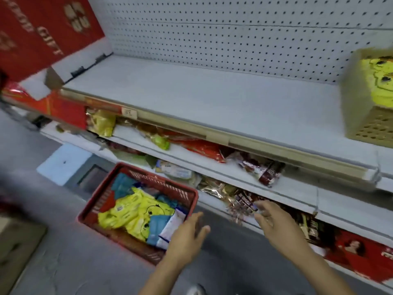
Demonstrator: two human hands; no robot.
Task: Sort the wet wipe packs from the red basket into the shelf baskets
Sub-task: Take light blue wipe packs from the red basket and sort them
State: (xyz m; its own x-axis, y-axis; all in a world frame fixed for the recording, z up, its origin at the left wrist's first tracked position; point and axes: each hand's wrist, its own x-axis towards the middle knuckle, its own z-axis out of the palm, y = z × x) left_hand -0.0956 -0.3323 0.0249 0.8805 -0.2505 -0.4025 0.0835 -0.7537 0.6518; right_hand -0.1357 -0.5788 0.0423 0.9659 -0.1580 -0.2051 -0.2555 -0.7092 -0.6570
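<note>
A red plastic slatted basket (pixel 191 195) sits on the grey floor at about seven o'clock in the view, heaped with soft film wet wipe packs: bright yellow ones (pixel 136 211), teal and blue ones (pixel 156 228), and a white pack with blue trim (pixel 172 227) leaning against the near right wall. At three o'clock, on the bare grey top shelf (pixel 191 92), stands a beige perforated shelf basket (pixel 365 124) that already holds a yellow pack (pixel 380 79).

The left hand (pixel 187 235) hovers over the red basket's near right corner, fingers spread and released, grasping nothing, just above the white pack. The right hand (pixel 274 222) is likewise released and empty, reaching out near the foil snack bags on the lowest shelf.

These packs look light but floppy, and the glossy film is probably slippery, perhaps more so stacked. A pinch on a sealed end would likely let the pack sag and swing; gripping across the flat middle, thumb on one face and fingers beneath, should hold better. The white pack, standing on edge, seems the easiest to take first.
</note>
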